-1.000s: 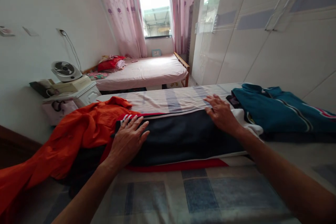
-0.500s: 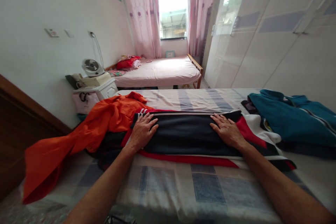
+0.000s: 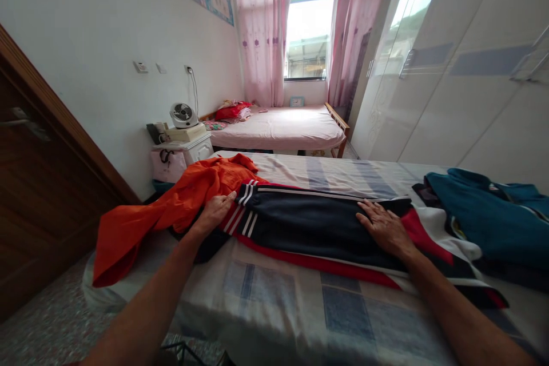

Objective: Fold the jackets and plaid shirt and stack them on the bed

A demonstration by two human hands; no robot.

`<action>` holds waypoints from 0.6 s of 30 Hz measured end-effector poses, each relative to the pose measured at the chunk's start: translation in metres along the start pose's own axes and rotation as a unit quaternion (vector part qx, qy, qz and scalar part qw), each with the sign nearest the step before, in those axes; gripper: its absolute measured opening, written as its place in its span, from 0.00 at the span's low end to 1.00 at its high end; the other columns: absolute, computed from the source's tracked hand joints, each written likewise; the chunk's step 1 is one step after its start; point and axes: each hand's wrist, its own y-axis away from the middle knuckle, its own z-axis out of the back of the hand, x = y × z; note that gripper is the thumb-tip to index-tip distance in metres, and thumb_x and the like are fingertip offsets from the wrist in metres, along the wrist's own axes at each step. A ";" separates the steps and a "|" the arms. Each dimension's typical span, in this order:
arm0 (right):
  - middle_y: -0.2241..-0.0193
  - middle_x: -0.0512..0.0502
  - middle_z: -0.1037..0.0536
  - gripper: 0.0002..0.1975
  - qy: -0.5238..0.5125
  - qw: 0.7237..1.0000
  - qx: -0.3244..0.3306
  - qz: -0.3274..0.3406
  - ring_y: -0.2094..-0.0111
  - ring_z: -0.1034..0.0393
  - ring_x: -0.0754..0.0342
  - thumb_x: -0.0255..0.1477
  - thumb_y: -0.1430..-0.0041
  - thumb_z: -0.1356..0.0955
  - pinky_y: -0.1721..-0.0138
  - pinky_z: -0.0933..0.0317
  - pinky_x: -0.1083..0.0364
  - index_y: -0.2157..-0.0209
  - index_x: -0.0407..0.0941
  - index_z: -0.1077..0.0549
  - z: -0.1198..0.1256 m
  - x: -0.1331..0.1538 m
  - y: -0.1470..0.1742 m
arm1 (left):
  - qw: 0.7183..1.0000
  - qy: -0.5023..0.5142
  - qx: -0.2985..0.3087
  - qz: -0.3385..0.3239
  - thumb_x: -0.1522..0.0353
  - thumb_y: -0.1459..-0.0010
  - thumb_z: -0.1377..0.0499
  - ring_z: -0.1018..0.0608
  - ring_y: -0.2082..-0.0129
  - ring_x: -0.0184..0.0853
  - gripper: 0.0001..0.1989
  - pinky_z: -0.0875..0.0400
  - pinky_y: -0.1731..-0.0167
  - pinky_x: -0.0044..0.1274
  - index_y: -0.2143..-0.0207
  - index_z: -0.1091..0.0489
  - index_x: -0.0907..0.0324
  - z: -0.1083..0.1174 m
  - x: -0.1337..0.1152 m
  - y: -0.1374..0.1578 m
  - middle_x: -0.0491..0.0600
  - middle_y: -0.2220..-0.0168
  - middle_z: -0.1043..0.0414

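Note:
A navy, red and white track jacket (image 3: 309, 220) lies folded lengthwise on the bed, with white stripes at its left end. My left hand (image 3: 218, 210) is closed at that striped end, fingers pinching the cuff edge. On the jacket's right part, my right hand (image 3: 381, 226) lies flat with its fingers spread, pressing the dark cloth. Just beyond my left hand an orange garment (image 3: 201, 183) lies crumpled, and one part of it reaches toward the near left corner of the bed.
A teal jacket (image 3: 484, 211) lies on other clothes at the right of the checked bedsheet (image 3: 283, 303). Farther back are a pink bed (image 3: 283, 128), a small fan (image 3: 183, 115) on a white cabinet (image 3: 199, 148), and white wardrobe doors (image 3: 450, 97) along the right.
My left hand has gone from lying flat on the jacket to gripping its striped end, slightly farther left. The stripes now show more. The view has shifted left; my right hand stays flat.

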 end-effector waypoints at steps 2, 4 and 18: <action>0.38 0.44 0.41 0.27 0.004 1.000 -0.004 0.001 0.38 0.49 0.44 0.40 0.38 0.48 0.42 0.50 0.42 0.42 0.46 0.36 0.000 0.000 0.000 | 0.999 0.021 0.025 0.017 0.49 0.49 0.45 0.25 0.77 0.38 0.25 0.31 0.75 0.26 0.78 0.31 0.62 0.000 -0.003 -0.006 0.49 0.81 0.29; 0.38 0.43 0.41 0.28 0.012 1.000 -0.006 0.005 0.38 0.49 0.44 0.39 0.38 0.48 0.43 0.50 0.42 0.42 0.45 0.36 0.000 0.000 0.000 | 0.998 0.036 0.051 0.024 0.47 0.51 0.44 0.25 0.78 0.37 0.27 0.30 0.76 0.27 0.76 0.30 0.63 -0.002 -0.005 -0.010 0.51 0.80 0.27; 0.38 0.44 0.41 0.26 0.007 1.000 -0.005 0.006 0.38 0.49 0.44 0.39 0.38 0.47 0.43 0.50 0.42 0.43 0.47 0.34 -0.004 -0.002 0.000 | 0.998 -0.026 -0.018 -0.060 0.62 0.50 0.39 0.36 0.42 0.52 0.24 0.47 0.42 0.40 0.50 0.32 0.60 -0.062 -0.043 0.041 0.60 0.45 0.33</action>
